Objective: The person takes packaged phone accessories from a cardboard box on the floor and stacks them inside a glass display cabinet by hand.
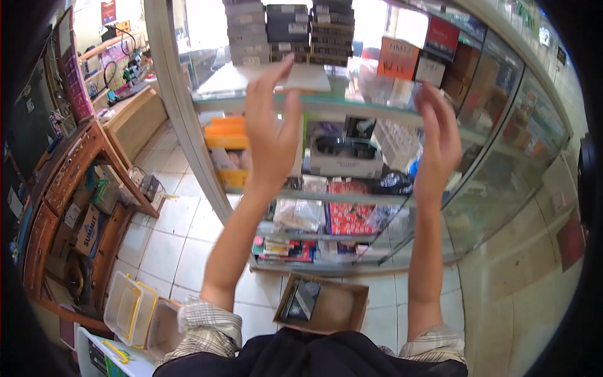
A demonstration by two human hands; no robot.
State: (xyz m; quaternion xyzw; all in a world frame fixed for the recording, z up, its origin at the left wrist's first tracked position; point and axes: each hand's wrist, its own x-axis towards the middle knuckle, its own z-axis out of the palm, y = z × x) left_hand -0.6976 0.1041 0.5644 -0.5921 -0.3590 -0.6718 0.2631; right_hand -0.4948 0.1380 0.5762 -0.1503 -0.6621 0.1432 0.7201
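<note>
Both hands are raised in front of a glass display cabinet (264, 103). My left hand (274, 125) is open, fingers apart and pointing up, slightly blurred, in front of the white board (220, 80) and the orange boxes (226, 135). My right hand (438, 141) is held up too, fingers extended and curving inward, with nothing in it, in front of the glass shelf near the small white box (429, 70). Stacks of grey boxes (246, 31) and dark boxes (331, 34) stand on the upper shelf between and behind the hands.
A cardboard box (342, 308) holding a dark item sits on the tiled floor below. Plastic containers (125, 308) stand at the lower left. A wooden cabinet (47, 217) lines the left side. An orange box (398, 58) and a red box (441, 38) stand on the upper shelf.
</note>
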